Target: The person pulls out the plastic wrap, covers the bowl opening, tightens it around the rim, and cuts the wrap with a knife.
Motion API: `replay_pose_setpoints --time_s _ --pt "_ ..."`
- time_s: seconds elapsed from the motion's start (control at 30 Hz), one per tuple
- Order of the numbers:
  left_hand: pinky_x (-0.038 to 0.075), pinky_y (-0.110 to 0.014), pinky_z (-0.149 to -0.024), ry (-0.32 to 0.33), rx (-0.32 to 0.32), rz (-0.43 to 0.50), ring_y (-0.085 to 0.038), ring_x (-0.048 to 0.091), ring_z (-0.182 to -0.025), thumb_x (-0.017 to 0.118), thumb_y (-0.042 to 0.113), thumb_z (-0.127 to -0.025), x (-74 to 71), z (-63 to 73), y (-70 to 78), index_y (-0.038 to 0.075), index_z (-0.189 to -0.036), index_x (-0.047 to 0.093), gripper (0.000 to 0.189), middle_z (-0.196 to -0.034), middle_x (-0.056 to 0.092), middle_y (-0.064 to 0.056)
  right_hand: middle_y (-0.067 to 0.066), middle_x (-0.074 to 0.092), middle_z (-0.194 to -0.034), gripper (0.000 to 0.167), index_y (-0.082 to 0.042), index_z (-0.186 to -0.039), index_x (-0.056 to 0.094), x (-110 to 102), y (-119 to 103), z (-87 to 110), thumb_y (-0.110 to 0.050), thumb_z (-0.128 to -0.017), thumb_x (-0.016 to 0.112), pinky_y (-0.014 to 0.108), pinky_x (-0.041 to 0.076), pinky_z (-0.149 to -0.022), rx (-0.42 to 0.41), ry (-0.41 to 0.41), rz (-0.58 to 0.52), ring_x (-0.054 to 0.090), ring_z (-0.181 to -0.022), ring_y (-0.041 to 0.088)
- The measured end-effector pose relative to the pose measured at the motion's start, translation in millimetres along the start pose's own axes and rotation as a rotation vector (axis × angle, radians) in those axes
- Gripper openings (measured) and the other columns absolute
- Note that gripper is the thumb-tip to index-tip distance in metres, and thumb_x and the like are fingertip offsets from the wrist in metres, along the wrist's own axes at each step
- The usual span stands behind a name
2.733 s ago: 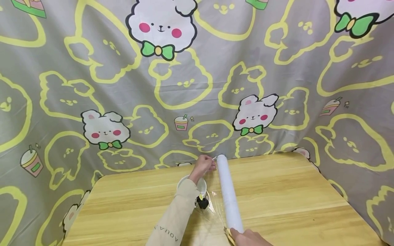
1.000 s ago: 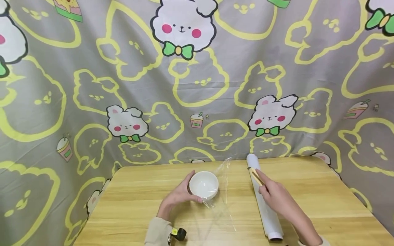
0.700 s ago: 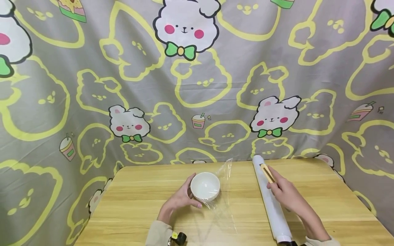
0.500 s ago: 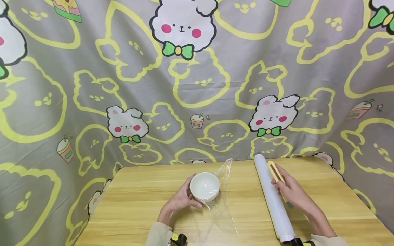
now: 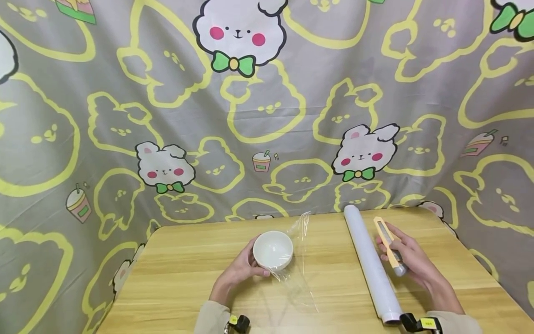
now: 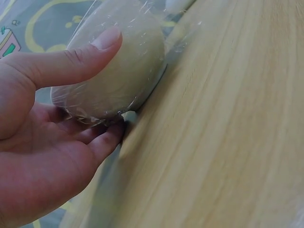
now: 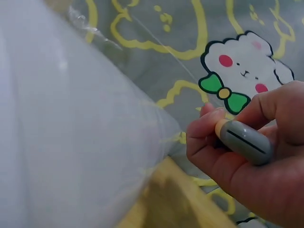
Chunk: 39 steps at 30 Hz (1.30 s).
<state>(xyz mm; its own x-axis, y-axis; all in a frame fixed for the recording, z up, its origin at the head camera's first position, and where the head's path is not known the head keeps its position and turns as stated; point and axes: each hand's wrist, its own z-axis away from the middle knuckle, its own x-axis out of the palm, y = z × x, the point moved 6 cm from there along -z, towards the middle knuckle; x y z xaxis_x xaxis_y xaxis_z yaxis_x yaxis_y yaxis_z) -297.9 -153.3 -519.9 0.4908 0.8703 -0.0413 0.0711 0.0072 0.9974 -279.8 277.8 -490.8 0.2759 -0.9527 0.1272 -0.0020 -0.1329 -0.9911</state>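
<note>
A white bowl point(image 5: 273, 249) stands on the table with clear plastic wrap point(image 5: 301, 260) over it, the loose wrap trailing to its right. My left hand point(image 5: 239, 269) holds the bowl from the left side, thumb in front and fingers behind; in the left wrist view the thumb presses the wrapped wall of the bowl point(image 6: 137, 61). My right hand point(image 5: 410, 257) grips a yellow and grey utility knife point(image 5: 388, 241) just right of the roll of plastic wrap point(image 5: 369, 260). Its grey end point(image 7: 247, 142) shows in the right wrist view. No blade can be made out.
The roll lies lengthwise on the wooden table point(image 5: 187, 278), between bowl and knife, and fills the left of the right wrist view. A patterned grey curtain point(image 5: 267, 130) hangs behind the table and at both sides.
My right hand has moved from the roll to its right with the knife, which has turned. The wrap at the bowl now lies apart from the roll. My left hand has come to the bowl.
</note>
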Motion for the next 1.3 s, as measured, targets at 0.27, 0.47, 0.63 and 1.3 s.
replay_pose_setpoints --time_s 0.27,0.47,0.63,1.3 --pt "0.033 -0.037 -0.119 0.010 -0.005 -0.021 -0.046 0.032 -0.145 0.079 -0.018 -0.073 0.5 1.6 2.5 -0.003 -0.160 0.017 0.107 -0.158 0.030 -0.030 0.014 0.061 -0.118 0.068 0.006 -0.159 -0.010 0.3 14.5 -2.5 0.005 -0.102 0.028 0.030 0.059 -0.074 0.071 0.015 -0.107 0.061 -0.097 0.013" --pt "0.033 -0.035 -0.119 0.016 -0.005 -0.042 -0.046 0.033 -0.145 0.080 -0.015 -0.074 -1.9 3.3 1.2 -0.003 -0.160 0.018 0.107 -0.158 0.031 -0.030 0.013 0.060 -0.116 0.067 0.003 -0.160 -0.010 11.7 27.1 -6.9 0.002 -0.106 0.029 0.028 0.058 -0.072 0.130 -0.002 -0.135 0.060 -0.094 0.013" --pt "0.032 -0.036 -0.119 0.022 -0.011 -0.051 -0.045 0.032 -0.146 0.082 -0.013 -0.074 -2.8 3.4 -0.2 -0.001 -0.160 0.018 0.108 -0.158 0.032 -0.028 0.011 0.059 -0.117 0.069 0.002 -0.160 -0.011 18.2 33.5 -8.4 0.005 -0.102 0.026 0.028 0.057 -0.072 0.150 -0.009 -0.047 0.058 -0.094 0.012" --pt "0.038 -0.037 -0.117 0.018 -0.014 0.001 -0.045 0.036 -0.144 0.079 -0.018 -0.074 -2.0 1.5 -2.2 -0.002 -0.160 0.016 0.108 -0.157 0.032 -0.031 0.016 0.059 -0.132 0.066 0.003 -0.161 -0.007 24.4 36.9 -7.4 -0.001 -0.107 0.030 0.027 0.056 -0.073 0.151 0.016 0.125 0.059 -0.097 0.017"
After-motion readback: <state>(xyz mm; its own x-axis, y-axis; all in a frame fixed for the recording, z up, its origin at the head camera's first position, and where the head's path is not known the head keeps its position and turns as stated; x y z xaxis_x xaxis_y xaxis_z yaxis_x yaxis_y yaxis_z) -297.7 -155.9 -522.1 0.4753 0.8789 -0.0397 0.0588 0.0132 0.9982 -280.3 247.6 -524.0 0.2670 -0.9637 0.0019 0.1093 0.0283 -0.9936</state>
